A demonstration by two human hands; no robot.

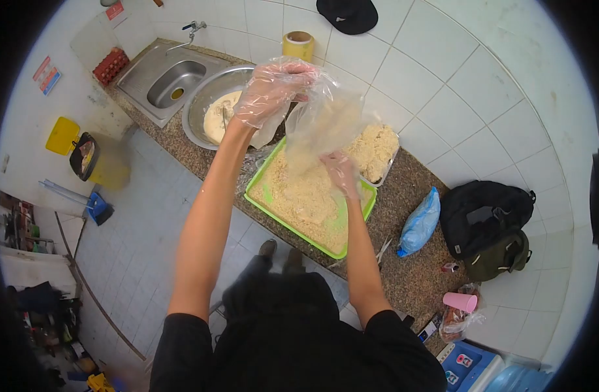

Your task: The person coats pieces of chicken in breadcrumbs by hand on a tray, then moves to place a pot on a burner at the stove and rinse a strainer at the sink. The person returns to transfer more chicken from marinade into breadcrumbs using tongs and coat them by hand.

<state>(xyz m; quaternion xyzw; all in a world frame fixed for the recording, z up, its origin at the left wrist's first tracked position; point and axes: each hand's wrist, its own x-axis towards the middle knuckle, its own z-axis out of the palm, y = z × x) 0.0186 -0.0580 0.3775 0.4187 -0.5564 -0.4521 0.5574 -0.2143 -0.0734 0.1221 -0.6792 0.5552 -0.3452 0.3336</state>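
Note:
Above the counter, my left hand (270, 95), in a clear plastic glove, is closed on the upper part of a clear plastic bag (322, 127). Pale crumbs show through the bag's side. My right hand (342, 173), also gloved, is closed at the bag's lower right side. Beneath the bag lies a green tray (293, 240) spread with breadcrumb-like pale crumbs (303, 202). Some of its green floor shows through. Behind my right hand, a foil tray holds crumb-coated pieces (376, 147). Left of the bag stands a metal bowl (194, 124) containing creamy batter (218, 117), partly hidden by my left forearm.
A steel sink (172, 81) is at the counter's far left. A yellow-wrapped roll (298, 46) stands by the wall. To the right are scissors (383, 249), a blue bag (420, 222), a black backpack (479, 215) and a pink cup (459, 301). A yellow bin (107, 163) stands on the floor.

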